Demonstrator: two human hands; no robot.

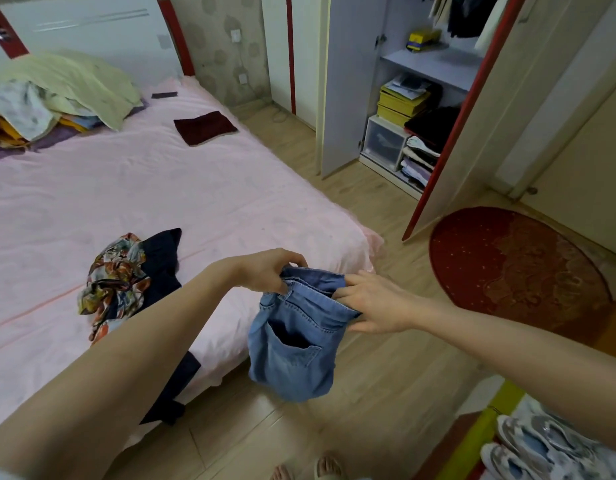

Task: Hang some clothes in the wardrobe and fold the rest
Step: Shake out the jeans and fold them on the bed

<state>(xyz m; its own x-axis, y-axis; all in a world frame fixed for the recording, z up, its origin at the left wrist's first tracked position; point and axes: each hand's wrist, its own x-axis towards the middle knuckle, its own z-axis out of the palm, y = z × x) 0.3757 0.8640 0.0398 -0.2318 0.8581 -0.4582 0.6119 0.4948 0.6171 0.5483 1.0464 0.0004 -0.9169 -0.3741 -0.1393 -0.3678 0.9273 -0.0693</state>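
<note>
Both hands [320, 289] grip jeans [292, 344] mid-frame, unfolded; floral garment [112, 271] on bed [195, 188] left; wardrobe [413, 109] open.

the jeans [292, 344] are faded blue denim, matt, with stitched seams. the bed sheet [161, 188] is smooth pink cloth, faintly creased. the scarf [112, 275] beside it looks silky and slightly glossy. the floor [368, 393] is pale wood-look boards with a soft sheen. the rug [517, 268] is red, napped pile. the wardrobe door [344, 81] is smooth, matt laminate.
</note>
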